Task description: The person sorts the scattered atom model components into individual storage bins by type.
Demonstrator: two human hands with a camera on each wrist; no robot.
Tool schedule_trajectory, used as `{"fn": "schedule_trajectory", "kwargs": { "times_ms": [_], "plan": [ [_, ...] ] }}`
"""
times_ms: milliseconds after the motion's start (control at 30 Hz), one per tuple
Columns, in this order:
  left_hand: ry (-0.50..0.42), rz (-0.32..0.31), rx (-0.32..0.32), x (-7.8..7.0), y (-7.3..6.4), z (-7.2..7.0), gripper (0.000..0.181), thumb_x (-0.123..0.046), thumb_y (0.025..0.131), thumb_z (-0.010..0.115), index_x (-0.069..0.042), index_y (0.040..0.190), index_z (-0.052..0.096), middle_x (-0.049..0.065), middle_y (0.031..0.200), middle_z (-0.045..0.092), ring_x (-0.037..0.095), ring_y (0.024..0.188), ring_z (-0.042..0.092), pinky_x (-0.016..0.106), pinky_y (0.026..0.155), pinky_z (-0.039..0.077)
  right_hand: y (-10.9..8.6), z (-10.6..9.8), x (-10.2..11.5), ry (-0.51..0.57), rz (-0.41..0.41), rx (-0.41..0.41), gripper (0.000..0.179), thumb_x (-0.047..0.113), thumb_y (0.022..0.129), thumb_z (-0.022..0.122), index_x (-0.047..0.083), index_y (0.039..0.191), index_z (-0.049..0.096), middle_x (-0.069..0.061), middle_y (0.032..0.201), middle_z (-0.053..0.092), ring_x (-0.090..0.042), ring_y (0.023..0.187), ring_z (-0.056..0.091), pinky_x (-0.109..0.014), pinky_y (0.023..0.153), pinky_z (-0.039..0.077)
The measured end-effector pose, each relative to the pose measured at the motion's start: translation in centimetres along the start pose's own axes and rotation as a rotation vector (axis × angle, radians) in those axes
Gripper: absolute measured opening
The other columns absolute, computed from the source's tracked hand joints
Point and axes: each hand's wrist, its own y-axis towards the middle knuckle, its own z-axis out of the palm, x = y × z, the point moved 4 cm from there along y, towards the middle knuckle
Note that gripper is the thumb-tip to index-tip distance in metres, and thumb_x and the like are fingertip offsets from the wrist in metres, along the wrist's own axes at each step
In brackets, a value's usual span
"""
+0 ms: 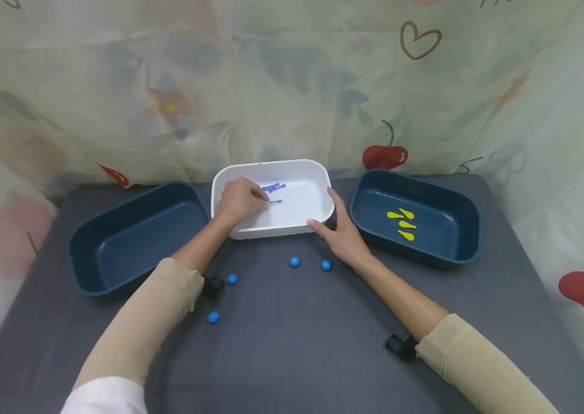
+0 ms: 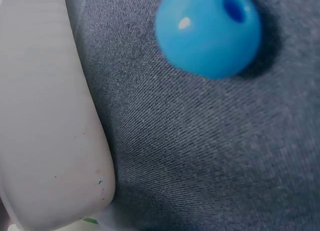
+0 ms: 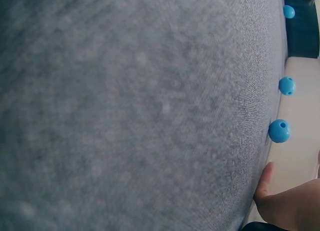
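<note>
Purple pins [image 1: 273, 187], toward the tray's [image 1: 302, 198] far edge: one, apparently pinched by the left hand [image 1: 241, 199], may slip if held loosely; right hand [image 1: 342, 234] grips near right corner, where tilting could slide others.

"Where's the white tray [image 1: 299, 213]?"
"Upright, its right end gripped by the right hand [image 1: 346, 236]."
"The slim purple pieces [image 1: 273, 188]?"
"Inside, one at the left hand [image 1: 242, 198]'s fingertips, others just beyond."

Four blue beads [image 1: 295, 262], four yellow pieces [image 1: 407, 225], three trays [image 1: 299, 207].
</note>
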Motion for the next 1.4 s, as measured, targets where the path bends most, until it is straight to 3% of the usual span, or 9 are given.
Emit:
{"fn": "schedule_trajectory", "kwargs": {
  "times_ms": [300, 567, 800, 1100, 1400],
  "plan": [
    [0.029, -0.011, 0.004, 0.5, 0.6, 0.3, 0.011, -0.011, 0.085, 0.079, -0.005, 0.095, 0.080, 0.008, 0.094, 0.076, 0.024, 0.094, 0.064, 0.037, 0.086, 0.045, 0.0, -0.1, 0.2, 0.001, -0.006, 0.005, 0.087, 0.047, 0.094, 0.065, 0.032, 0.160, 0.009, -0.001, 0.165, 0.016, -0.025, 0.148, 0.021, -0.053, 0.118, 0.020],
    [0.001, 0.003, -0.012, 0.2, 0.8, 0.4, 0.011, -0.008, 0.084, 0.079, -0.003, 0.094, 0.079, 0.010, 0.091, 0.076, 0.025, 0.088, 0.064, 0.036, 0.080, 0.046, -0.1, -0.4, 0.0, -0.005, -0.001, -0.002, 0.088, 0.046, 0.094, 0.065, 0.031, 0.160, 0.009, -0.001, 0.165, 0.015, -0.024, 0.148, 0.020, -0.052, 0.118, 0.020],
    [0.001, -0.021, 0.000, 0.3, 0.8, 0.5, 0.014, -0.009, 0.084, 0.079, -0.003, 0.097, 0.079, 0.011, 0.094, 0.076, 0.025, 0.087, 0.063, 0.036, 0.079, 0.046, -0.3, -0.4, 0.0, 0.002, -0.003, 0.004, 0.088, 0.046, 0.094, 0.066, 0.030, 0.160, 0.009, -0.002, 0.165, 0.015, -0.025, 0.149, 0.020, -0.052, 0.118, 0.019],
    [0.041, 0.031, -0.002, 0.1, 0.8, -0.3, 0.022, -0.008, 0.084, 0.076, -0.001, 0.105, 0.076, 0.013, 0.095, 0.074, 0.024, 0.088, 0.065, 0.035, 0.080, 0.048, -0.5, -0.4, 0.4, 0.004, 0.028, -0.014, 0.089, 0.046, 0.095, 0.065, 0.032, 0.160, 0.006, -0.002, 0.165, 0.015, -0.023, 0.150, 0.016, -0.051, 0.119, 0.017],
    [-0.007, 0.074, 0.004, -1.1, 0.0, -1.0, 0.030, -0.011, 0.087, 0.075, -0.004, 0.116, 0.073, 0.012, 0.107, 0.073, 0.025, 0.098, 0.066, 0.037, 0.087, 0.049, -0.8, -0.3, 0.5, -0.008, 0.055, -0.042, 0.089, 0.044, 0.097, 0.062, 0.033, 0.160, 0.000, 0.000, 0.166, 0.013, -0.023, 0.151, 0.014, -0.051, 0.119, 0.016]
  ]
}}
